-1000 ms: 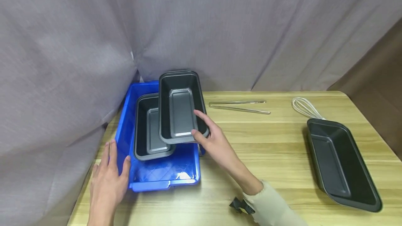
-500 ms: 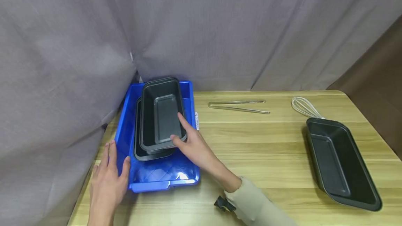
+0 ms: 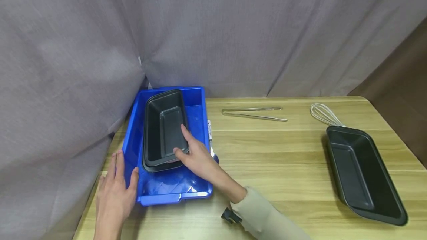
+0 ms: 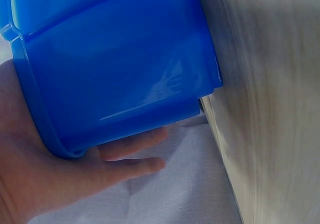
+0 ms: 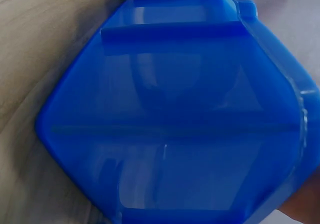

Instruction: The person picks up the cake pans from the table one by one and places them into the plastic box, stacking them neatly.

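Observation:
My right hand [image 3: 197,156] grips a dark loaf pan [image 3: 171,130] at its near right corner, the thumb inside the rim. The loaf pan sits slightly askew over a lower loaf pan [image 3: 154,168], whose rim shows at the left and front. Both are in a blue plastic bin [image 3: 197,195]. Against the bin's left wall, near the front corner, rests my left hand [image 3: 115,195], its fingers extended. In the left wrist view, the bin's wall [image 4: 115,59] covers part of that hand. Bin plastic [image 5: 175,104] fills most of the right wrist view.
Another dark loaf pan [image 3: 353,177] stands on the wooden table [image 3: 267,151] at the right, next to a whisk [image 3: 325,115]. Metal tongs [image 3: 253,114] lie at the back. Beside the bin's right wall is a spoon-like utensil [image 3: 212,151]. Grey curtains [image 3: 233,36] hang behind.
My right hand has moved the held loaf pan left and down, from above the bin's right side to over the lower loaf pan. The left hand has stayed in place.

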The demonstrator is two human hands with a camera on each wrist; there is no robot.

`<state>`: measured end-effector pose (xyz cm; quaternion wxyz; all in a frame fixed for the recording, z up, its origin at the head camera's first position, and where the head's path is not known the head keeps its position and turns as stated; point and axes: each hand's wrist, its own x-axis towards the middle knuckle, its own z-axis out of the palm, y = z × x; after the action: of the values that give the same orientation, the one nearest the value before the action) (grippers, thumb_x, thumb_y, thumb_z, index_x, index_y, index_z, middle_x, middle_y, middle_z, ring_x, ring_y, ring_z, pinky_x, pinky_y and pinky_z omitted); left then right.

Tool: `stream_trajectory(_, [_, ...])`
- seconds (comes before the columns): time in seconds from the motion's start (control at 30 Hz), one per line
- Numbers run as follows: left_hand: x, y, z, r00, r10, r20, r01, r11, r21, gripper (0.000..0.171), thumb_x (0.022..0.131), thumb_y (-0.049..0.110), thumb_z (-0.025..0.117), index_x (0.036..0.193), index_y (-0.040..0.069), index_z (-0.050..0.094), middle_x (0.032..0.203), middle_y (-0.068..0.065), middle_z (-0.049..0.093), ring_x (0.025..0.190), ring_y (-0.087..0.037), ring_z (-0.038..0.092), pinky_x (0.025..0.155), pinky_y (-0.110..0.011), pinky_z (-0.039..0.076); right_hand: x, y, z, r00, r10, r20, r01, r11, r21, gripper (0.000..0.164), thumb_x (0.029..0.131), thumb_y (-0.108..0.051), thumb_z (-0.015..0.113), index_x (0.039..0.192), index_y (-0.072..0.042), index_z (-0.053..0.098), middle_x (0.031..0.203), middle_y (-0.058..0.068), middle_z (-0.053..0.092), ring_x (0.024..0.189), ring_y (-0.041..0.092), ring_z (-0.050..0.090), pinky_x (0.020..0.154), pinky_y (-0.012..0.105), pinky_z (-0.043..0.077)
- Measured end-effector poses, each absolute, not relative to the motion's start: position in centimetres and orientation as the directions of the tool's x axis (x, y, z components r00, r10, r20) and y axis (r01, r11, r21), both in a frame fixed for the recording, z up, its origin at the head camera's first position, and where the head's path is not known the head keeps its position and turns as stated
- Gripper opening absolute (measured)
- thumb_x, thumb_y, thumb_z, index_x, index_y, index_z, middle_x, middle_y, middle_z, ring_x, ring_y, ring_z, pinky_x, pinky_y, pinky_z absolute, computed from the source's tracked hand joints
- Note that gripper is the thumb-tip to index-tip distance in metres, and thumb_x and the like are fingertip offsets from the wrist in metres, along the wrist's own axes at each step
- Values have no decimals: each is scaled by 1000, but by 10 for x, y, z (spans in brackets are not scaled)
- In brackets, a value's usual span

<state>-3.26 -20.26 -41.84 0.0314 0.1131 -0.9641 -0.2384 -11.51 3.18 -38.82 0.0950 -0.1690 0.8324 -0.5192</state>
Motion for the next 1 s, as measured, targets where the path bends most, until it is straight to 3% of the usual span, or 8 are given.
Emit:
stream_trajectory(0.17, [-33,-201,-418,-973,-231,-3,-206,863,462,75,117,35,47,176,3,13,180,-29,18,152,-68,32,131,-74,19,-116,28,-390,-925,-379,0,-169,413,-895,80,106,-22,65,174,-3,26,177,25,31,53,11,40,125,54,45])
stream_trajectory(0.3, [-33,-201,-419,-974,-228,5,-199,863,464,75,117,35,47,176,3,14,180,-29,18,152,-68,33,131,-73,20,-116,23,-393,-920,-392,-6,-170,412,-895,80,107,-19,65,173,-1,25,177,27,26,65,22,56,134,57,30])
stream_trajectory(0.43, [-31,-201,-419,-974,-228,7,-198,862,467,75,117,35,47,176,3,14,180,-29,19,152,-68,32,131,-73,20,-115,19,-395,-915,-404,-12,-172,417,-892,79,107,-16,64,173,0,24,178,28,24,100,41,74,135,57,26])
stream_trajectory(0.5, [-31,-201,-420,-973,-229,8,-199,861,469,75,117,35,47,176,3,14,180,-29,19,152,-68,32,131,-73,20,-115,17,-395,-914,-406,-8,-182,427,-886,79,108,-16,64,173,1,24,177,29,24,142,49,59,135,59,26])
stream_trajectory(0.6, [-30,-202,-420,-973,-230,14,-197,861,469,75,117,34,48,176,3,14,179,-30,19,152,-67,33,131,-73,20,-114,15,-395,-913,-407,0,-198,444,-874,78,108,-16,64,173,1,24,176,31,23,163,48,31,134,60,29])
stream_trajectory(0.77, [-30,-202,-419,-974,-226,7,-196,859,472,75,117,35,47,176,3,13,180,-30,18,153,-67,32,131,-73,20,-113,11,-394,-907,-421,-27,-180,445,-877,76,110,-15,63,174,-1,24,165,35,45,168,40,22,136,60,23])
stream_trajectory(0.87, [-31,-203,-418,-974,-227,-8,-203,856,475,76,117,37,46,176,4,11,180,-29,16,153,-67,30,131,-74,18,-111,10,-394,-898,-434,-68,-152,453,-878,76,111,-16,63,174,-4,23,125,29,77,171,32,10,138,58,13])
stream_trajectory(1.0, [-31,-203,-418,-974,-227,-9,-204,857,474,76,117,37,46,176,4,11,181,-29,16,154,-67,30,131,-74,19,-109,10,-395,-902,-427,-67,-172,497,-850,78,110,-15,68,175,-9,26,149,33,63,166,37,33,136,56,27])
